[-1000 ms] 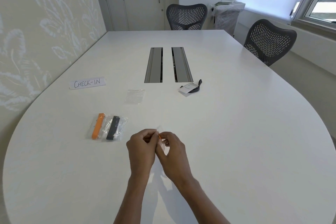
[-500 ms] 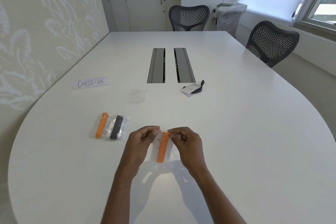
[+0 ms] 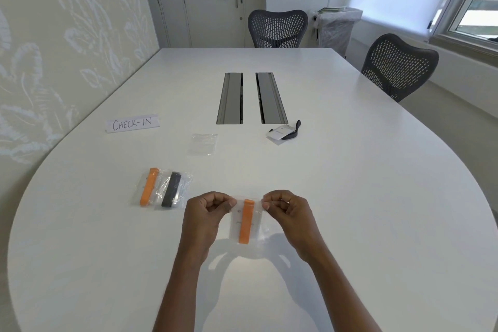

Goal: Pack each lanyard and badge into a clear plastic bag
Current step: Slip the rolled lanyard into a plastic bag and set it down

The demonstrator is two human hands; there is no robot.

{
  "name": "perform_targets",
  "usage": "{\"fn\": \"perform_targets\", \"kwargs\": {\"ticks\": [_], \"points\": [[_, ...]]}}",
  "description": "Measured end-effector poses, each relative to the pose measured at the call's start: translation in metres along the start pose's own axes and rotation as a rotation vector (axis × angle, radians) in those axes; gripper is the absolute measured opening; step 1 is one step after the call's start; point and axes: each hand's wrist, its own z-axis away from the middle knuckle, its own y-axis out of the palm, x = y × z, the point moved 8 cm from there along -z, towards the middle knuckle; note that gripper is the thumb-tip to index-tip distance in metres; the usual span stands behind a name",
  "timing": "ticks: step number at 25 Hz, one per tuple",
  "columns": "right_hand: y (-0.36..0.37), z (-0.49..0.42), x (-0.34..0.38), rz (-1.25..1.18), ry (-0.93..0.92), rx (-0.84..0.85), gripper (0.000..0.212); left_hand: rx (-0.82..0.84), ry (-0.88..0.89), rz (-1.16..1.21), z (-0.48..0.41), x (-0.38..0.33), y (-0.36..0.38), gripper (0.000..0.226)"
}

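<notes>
a wide white table (image 3: 363,210) fills the view, with one dark mesh chair (image 3: 277,28) at its far end and another (image 3: 398,65) along its right side. two long grey hatches (image 3: 230,98) lie side by side in the middle of the tabletop. near the front edge both forearms reach in; the left hand (image 3: 206,213) and the right hand (image 3: 289,211) each pinch a top corner of a clear plastic bag (image 3: 257,226) between thumb and curled fingers, holding it stretched between them just above the table. inside this bag an orange lanyard (image 3: 245,221) lies folded lengthwise with a pale badge (image 3: 236,219) beside it. to the left, a paper sign (image 3: 132,123) reading check-in sits near the wall. closer in on the left, two filled bags lie touching, one with an orange lanyard (image 3: 147,187), one with a dark lanyard (image 3: 172,190). an empty bag (image 3: 202,144) lies flat before the hatches. to the right of it, a loose dark lanyard (image 3: 292,132) lies curled against a white badge (image 3: 279,133), unpacked.
</notes>
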Motion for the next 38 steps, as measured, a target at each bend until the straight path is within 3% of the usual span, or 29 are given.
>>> {"fn": "perform_targets", "kwargs": {"ticks": [12, 13, 16, 19, 28, 38], "points": [[0.001, 0.005, 0.010, 0.087, -0.028, 0.066, 0.021, -0.038, 0.041, -0.049, 0.002, 0.000, 0.000, 0.010], [0.000, 0.004, 0.015, 0.145, -0.062, 0.044, 0.022, -0.015, 0.064, -0.090, 0.004, -0.005, 0.002, 0.005], [0.001, 0.003, 0.034, 0.317, -0.202, -0.014, 0.024, 0.125, 0.242, -0.317, 0.008, -0.029, 0.017, 0.033], [0.000, 0.001, 0.045, 0.376, -0.288, -0.045, 0.027, 0.203, 0.351, -0.443, 0.007, -0.045, 0.035, 0.027], [-0.018, -0.001, 0.039, 0.385, -0.268, -0.121, 0.026, 0.348, 0.327, -0.504, -0.007, -0.043, 0.060, 0.013], [-0.015, 0.001, 0.037, 0.292, -0.243, -0.180, 0.027, 0.308, 0.294, -0.468, -0.016, -0.039, 0.066, 0.011]]}}
